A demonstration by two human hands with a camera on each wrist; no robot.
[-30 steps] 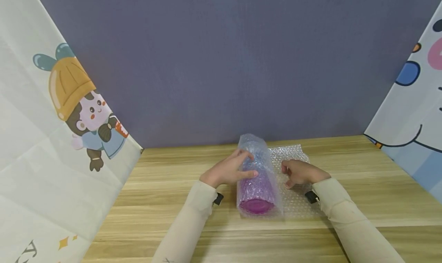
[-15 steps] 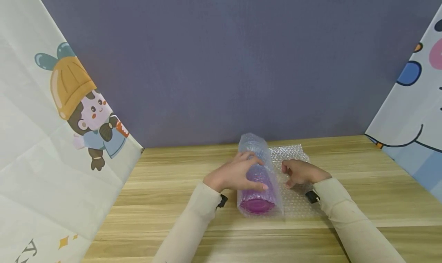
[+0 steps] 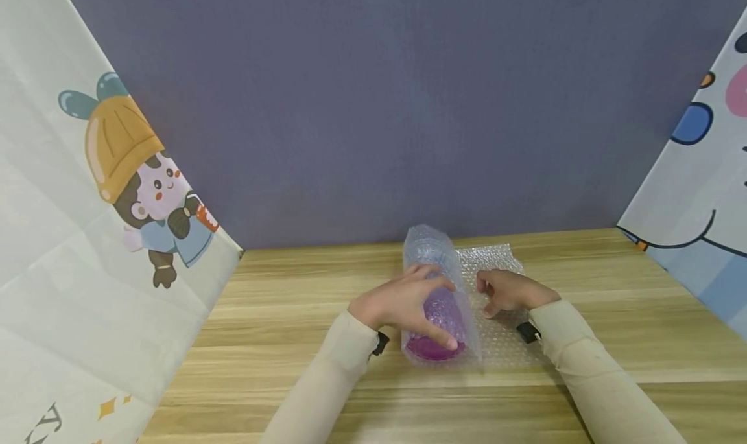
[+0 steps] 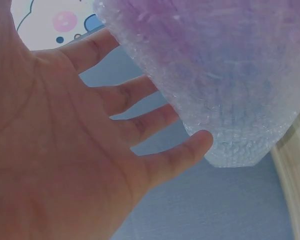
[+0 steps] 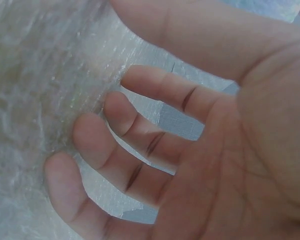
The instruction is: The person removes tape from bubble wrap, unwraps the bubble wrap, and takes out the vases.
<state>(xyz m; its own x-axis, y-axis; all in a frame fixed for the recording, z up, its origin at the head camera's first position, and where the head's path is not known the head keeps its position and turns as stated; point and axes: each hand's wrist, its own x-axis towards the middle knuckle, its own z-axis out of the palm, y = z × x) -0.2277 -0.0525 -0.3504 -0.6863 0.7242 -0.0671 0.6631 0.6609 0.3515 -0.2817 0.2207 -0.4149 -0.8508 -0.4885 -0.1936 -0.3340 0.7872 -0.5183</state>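
Observation:
A purple-and-blue cylinder, bottle-like, lies wrapped in bubble wrap [image 3: 417, 243], its round magenta end [image 3: 428, 349] facing the near side. Across it reaches my left hand [image 3: 399, 301], fingers spread and the thumb near the magenta end. In the left wrist view, these fingers [image 4: 170, 159] lie apart along the side of the wrapped roll [image 4: 230, 100]. My right hand [image 3: 509, 291] stays to the right, over the flat part of the bubble wrap [image 3: 504, 350]. Its fingers [image 5: 92, 140] bend loosely with tips right at the wrap, and a gap shows between thumb and fingers.
The roll and flat sheet lie on a wood-grain table [image 3: 280, 360]. Behind the table rises a grey-blue wall [image 3: 373, 120]. Cartoon-printed white panels stand at the left [image 3: 58, 236] and right [image 3: 694, 204].
My left hand has slid toward the near end of the roll and a little to the right, its fingers spreading wider. The right hand and the roll look nearly unmoved.

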